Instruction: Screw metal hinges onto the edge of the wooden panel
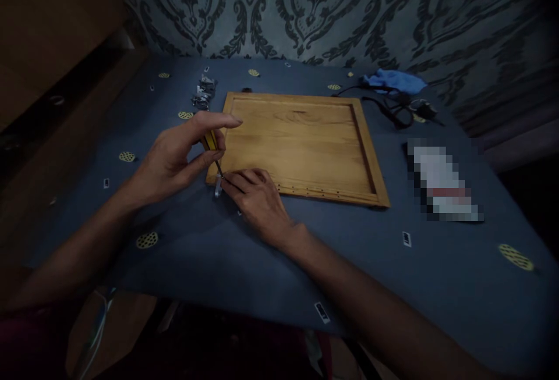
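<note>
My left hand (179, 156) is closed around a yellow-handled screwdriver (211, 140), with its index finger stretched out above the handle. The thin shaft slants down to a small shiny metal fitting (218, 185) at the near left corner of a shallow wooden tray-like panel (301, 141) with a raised rim. Beside the screwdriver tip, my right hand (257, 199) lies over the panel's near edge. Its fingers are bent and close together, with the index fingertip against the fitting. The thumb is hidden. Along the near rim runs a row of small dark holes.
Several metal fittings (203, 92) lie in a pile at the back left. At the back right are a blue cloth (394, 81) and a black cable (397, 115). A pixelated object (443, 182) lies right of the panel. A patterned wall (301, 7) rises behind the table.
</note>
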`<action>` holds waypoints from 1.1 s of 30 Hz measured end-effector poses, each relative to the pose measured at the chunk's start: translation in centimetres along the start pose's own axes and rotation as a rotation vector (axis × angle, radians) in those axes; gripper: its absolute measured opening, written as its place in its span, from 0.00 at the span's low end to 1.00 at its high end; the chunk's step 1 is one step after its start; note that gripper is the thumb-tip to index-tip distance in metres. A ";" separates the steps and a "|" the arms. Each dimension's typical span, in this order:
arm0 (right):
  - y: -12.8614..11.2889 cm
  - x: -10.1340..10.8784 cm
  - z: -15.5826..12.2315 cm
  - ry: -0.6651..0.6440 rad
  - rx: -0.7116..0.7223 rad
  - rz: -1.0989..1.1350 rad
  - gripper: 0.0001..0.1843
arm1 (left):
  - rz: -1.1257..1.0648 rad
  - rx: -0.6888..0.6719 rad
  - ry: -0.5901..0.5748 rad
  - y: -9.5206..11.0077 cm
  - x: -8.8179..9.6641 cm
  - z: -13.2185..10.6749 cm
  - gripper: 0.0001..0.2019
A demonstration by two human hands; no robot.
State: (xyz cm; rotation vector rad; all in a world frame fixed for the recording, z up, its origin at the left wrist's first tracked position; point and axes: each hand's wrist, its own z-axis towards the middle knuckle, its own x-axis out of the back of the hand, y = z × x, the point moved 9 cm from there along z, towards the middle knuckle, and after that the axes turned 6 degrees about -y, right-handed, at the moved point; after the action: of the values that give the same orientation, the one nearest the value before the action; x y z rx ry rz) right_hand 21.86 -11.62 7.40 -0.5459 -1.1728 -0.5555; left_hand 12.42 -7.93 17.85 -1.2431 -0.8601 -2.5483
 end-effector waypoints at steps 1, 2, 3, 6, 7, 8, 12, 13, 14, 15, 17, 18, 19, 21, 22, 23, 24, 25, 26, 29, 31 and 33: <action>0.0 0.0 0.0 -0.002 0.000 -0.001 0.18 | -0.003 -0.001 -0.001 0.0 0.0 0.0 0.20; 0.0 0.0 0.0 -0.001 0.001 -0.002 0.18 | 0.002 -0.003 -0.004 0.0 0.0 0.1 0.20; -0.1 0.0 0.0 0.005 0.003 -0.004 0.18 | 0.016 -0.002 -0.005 0.0 -0.1 0.1 0.20; -0.2 0.3 -0.1 0.026 0.011 -0.009 0.17 | 0.117 -0.013 0.006 0.1 0.0 0.0 0.22; -0.2 0.3 -0.1 0.031 0.011 -0.007 0.17 | 0.148 -0.022 0.008 0.2 0.0 0.0 0.22; -0.1 0.3 -0.1 0.031 0.010 -0.003 0.17 | 0.170 -0.029 0.005 0.3 0.1 0.0 0.22; 0.0 0.2 -0.1 0.012 -0.002 0.000 0.17 | 0.167 -0.010 -0.067 0.2 0.0 0.0 0.22; 0.0 0.2 -0.1 0.008 -0.002 0.002 0.17 | 0.157 0.000 -0.084 0.1 0.0 0.0 0.22; 0.0 0.2 -0.1 0.008 -0.002 0.007 0.17 | 0.147 0.012 -0.100 0.0 0.0 0.0 0.22; 0.0 0.1 0.0 0.007 -0.001 0.014 0.17 | 0.132 0.017 -0.115 0.0 0.0 0.0 0.22; 0.0 0.1 0.0 0.002 0.001 0.029 0.17 | 0.090 -0.006 -0.141 0.3 -0.2 0.1 0.22; 0.0 0.1 0.0 -0.001 -0.001 0.036 0.16 | 0.064 -0.030 -0.153 0.5 -0.4 0.2 0.21; 0.0 0.1 0.0 -0.002 -0.004 0.043 0.16 | 0.035 -0.056 -0.165 0.8 -0.6 0.2 0.21; 0.0 0.1 0.0 -0.005 -0.013 0.054 0.16 | -0.018 -0.101 -0.182 1.2 -0.9 0.3 0.20; 0.1 0.1 0.0 -0.004 -0.017 0.056 0.15 | -0.035 -0.109 -0.183 1.3 -1.0 0.4 0.20; 0.1 0.1 0.1 -0.004 -0.019 0.056 0.15 | -0.046 -0.104 -0.175 1.3 -1.0 0.4 0.20; 0.1 0.1 0.1 -0.004 -0.018 0.055 0.15 | -0.054 -0.091 -0.162 1.1 -0.9 0.5 0.20; 0.0 0.1 0.1 -0.004 -0.016 0.053 0.15 | -0.060 -0.076 -0.134 1.0 -0.7 0.5 0.21; 0.0 0.1 0.2 -0.005 -0.014 0.052 0.15 | -0.071 -0.057 -0.098 0.8 -0.3 0.5 0.22; 0.0 0.1 0.1 -0.005 -0.006 0.058 0.16 | -0.132 0.005 0.039 -0.2 1.1 0.3 0.25; 0.1 0.1 0.1 -0.006 -0.007 0.065 0.18 | -0.173 0.061 0.125 -1.1 1.8 0.1 0.27; 0.1 0.2 -0.1 -0.010 -0.012 0.069 0.19 | -0.199 0.118 0.186 -2.1 2.1 -0.2 0.29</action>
State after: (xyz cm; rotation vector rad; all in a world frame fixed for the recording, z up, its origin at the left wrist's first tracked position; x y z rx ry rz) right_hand 22.01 -11.64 7.56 -0.5982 -1.1566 -0.5016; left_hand 10.15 -6.11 18.46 -0.9108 -1.1227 -2.6654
